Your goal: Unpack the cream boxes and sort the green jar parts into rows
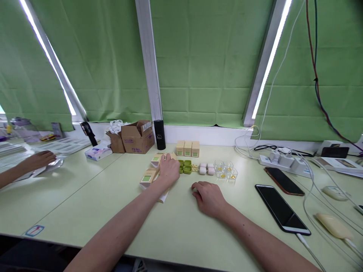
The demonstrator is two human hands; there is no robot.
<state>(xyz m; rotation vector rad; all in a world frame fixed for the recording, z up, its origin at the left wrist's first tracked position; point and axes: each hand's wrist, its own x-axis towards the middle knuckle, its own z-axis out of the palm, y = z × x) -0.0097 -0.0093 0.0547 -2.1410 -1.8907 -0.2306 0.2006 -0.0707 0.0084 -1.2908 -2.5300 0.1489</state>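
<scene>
My left hand (169,170) reaches over a group of small beige boxes with green-and-white labels, its fingers bent down and closed at the boxes at the back; its thumb is mostly hidden. Just left of it lie one small box (148,176) and another small box (155,160). To its right sit green square cups (186,167), a cluster of tiny yellowish pieces (194,168), whitish-pink small jars (207,169) and clear small cups (226,170) with yellow at the bottom. On the table in front of these rests my right hand (209,198), loosely curled, thumb apart, holding nothing.
Three upright beige boxes (187,149) stand behind. A black cylinder (159,135), an open carton (137,137) and a tissue pack (98,151) are at the back left. Two phones, including a white-edged phone (282,208), and cables lie right. Another person's hand (38,162) is far left.
</scene>
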